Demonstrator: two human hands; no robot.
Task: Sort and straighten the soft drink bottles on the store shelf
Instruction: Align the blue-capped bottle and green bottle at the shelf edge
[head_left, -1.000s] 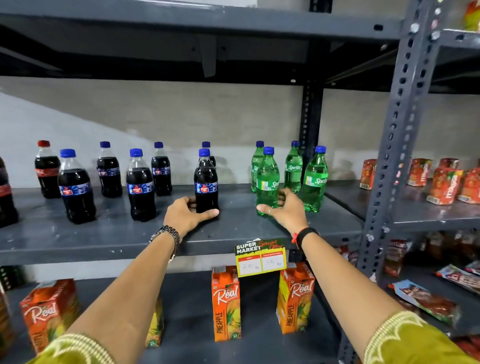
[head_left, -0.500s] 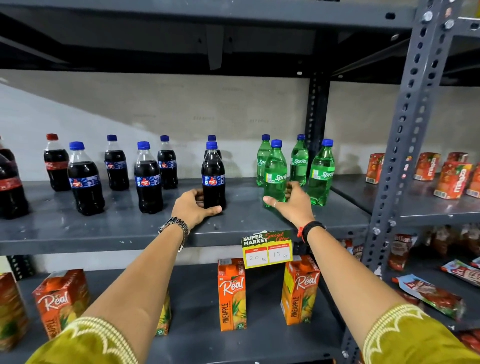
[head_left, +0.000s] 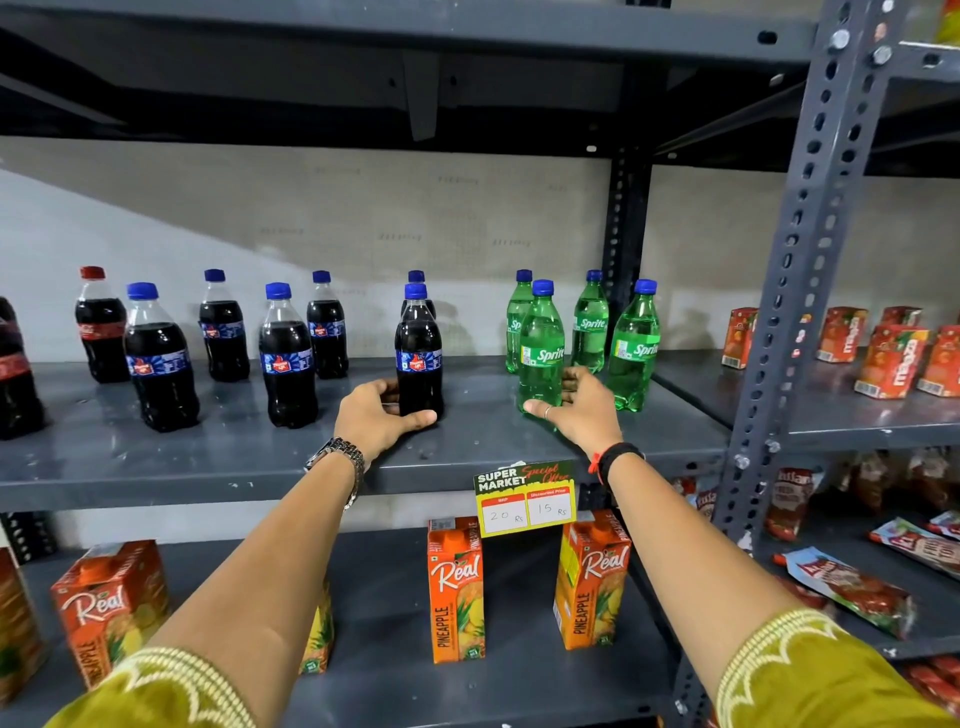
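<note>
On the grey middle shelf (head_left: 208, 467) stand several dark cola bottles with blue caps and several green Sprite bottles. My left hand (head_left: 376, 418) wraps the base of the front dark cola bottle (head_left: 420, 351), which stands upright; another dark bottle (head_left: 415, 278) hides right behind it. My right hand (head_left: 576, 408) grips the base of the front Sprite bottle (head_left: 541, 343), also upright. Three more Sprite bottles, such as the right one (head_left: 635, 348), stand around it. A red-capped cola bottle (head_left: 98, 327) stands at the far left.
A price tag (head_left: 525, 498) hangs from the shelf edge below my right wrist. Orange pineapple juice cartons (head_left: 456, 592) stand on the lower shelf. A perforated grey upright (head_left: 800, 260) divides off the right bay with orange juice boxes (head_left: 891, 358) and snack packets (head_left: 841, 587).
Both hands stay on the same two bottles at their bases. The view has shifted slightly; the bottles look nudged only a little.
</note>
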